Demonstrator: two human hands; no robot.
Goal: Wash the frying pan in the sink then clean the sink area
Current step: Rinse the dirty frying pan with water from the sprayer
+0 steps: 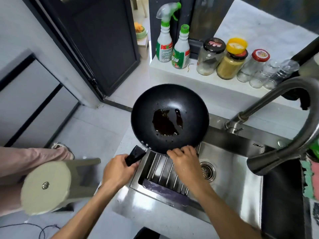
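At the far left a pale round stool [45, 186] lies tipped toward the camera, with a person's pink trouser leg [34, 156] behind it on the floor. Next along, the left hand [118, 171] has its grip clenched around the black handle [135, 155] of the frying pan [170, 118], which sits at the sink's back left corner, partly over the counter [126, 192] and partly over the basin. A dark brown pool of sauce [164, 124] lies in the pan's bottom. The right hand [185, 163] rests its curled fingers on the pan's near rim, above a ribbed metal drain rack [165, 171] set in the stainless sink [229, 168]. The round drain strainer [208, 170] shows just right of that hand. On the ledge behind stand a spray bottle [164, 42] and a green-capped bottle [181, 49], then a row of jars [229, 61]. The curved faucet [283, 128] arches over the basin at the right, its head hanging above the sink's right side
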